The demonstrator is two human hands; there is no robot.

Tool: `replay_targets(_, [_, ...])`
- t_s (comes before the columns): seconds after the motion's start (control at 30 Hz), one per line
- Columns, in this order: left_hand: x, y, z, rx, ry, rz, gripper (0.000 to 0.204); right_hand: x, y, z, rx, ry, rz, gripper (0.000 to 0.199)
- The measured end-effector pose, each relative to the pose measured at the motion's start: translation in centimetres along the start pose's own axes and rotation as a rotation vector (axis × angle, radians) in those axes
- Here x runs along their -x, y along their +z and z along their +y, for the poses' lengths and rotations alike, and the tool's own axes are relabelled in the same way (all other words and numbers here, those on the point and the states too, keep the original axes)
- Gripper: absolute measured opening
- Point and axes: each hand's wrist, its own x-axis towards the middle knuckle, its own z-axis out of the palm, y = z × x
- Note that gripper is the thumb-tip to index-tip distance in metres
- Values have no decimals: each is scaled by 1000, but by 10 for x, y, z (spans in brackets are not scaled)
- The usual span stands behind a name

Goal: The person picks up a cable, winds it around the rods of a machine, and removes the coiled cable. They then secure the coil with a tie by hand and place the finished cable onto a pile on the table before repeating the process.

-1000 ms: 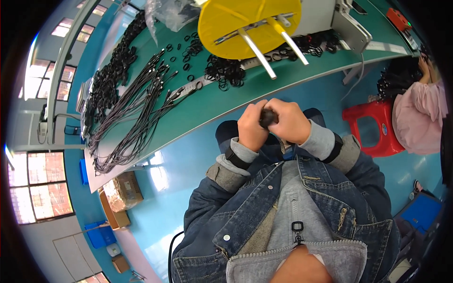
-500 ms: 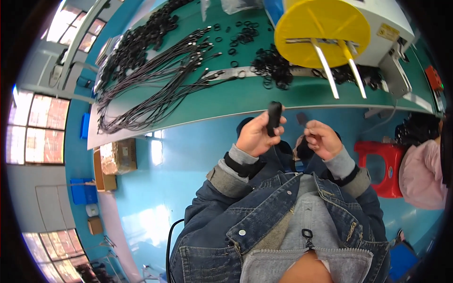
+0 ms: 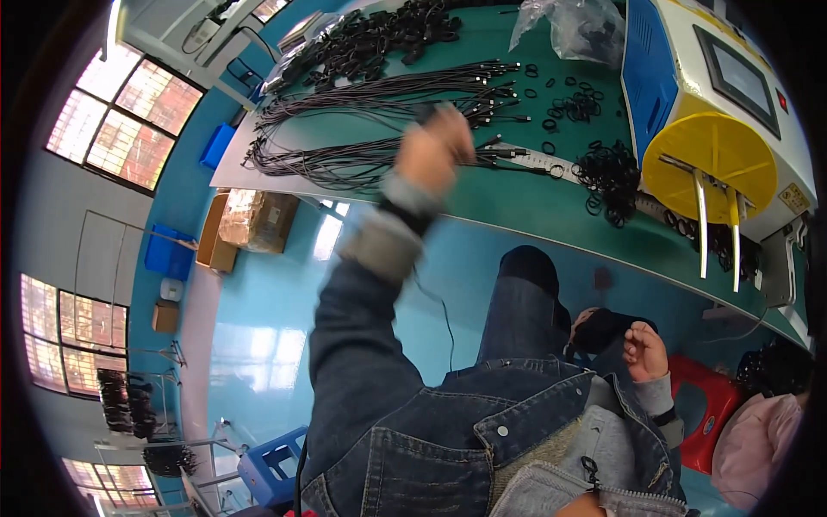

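Left hand out over the cable bundles, right hand resting low by the lap.

A dark object (image 3: 424,110), too blurred to name, sits in the closed grip of the left hand (image 3: 435,146), upper centre of the frame, above the black cable bundles (image 3: 370,129) laid across the green table (image 3: 551,207). The right hand (image 3: 646,351), lower right, is loosely curled and empty beside a black bundle (image 3: 603,329). Black rubber rings (image 3: 607,168) lie near the yellow disc (image 3: 711,168) of the blue and white machine (image 3: 663,77).
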Motion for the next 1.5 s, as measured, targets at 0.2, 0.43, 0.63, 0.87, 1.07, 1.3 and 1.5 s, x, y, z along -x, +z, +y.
replay_targets(0.2, [-57,-94,-34,-445,-387,225,23,0,-1,-1,-14,-40,44,7])
replay_targets(0.43, [63,5,-69,-888,-216,109,14,-1,7,0,29,-1,29,7])
replay_targets(0.63, [74,-8,-71,-994,-88,146,13,-4,19,4,61,-24,-2,7])
replay_targets(0.87, [11,-38,49,-404,76,258,8,6,22,-6,177,-164,9,10])
replay_targets(1.07, [10,7,117,-235,268,94,4,58,106,-39,1030,-1239,139,39])
replay_targets(1.3, [24,78,190,-32,286,-148,3,88,131,-75,1409,-1837,162,40])
replay_targets(1.5, [2,117,230,49,277,-179,6,103,109,-107,1396,-1929,388,29])
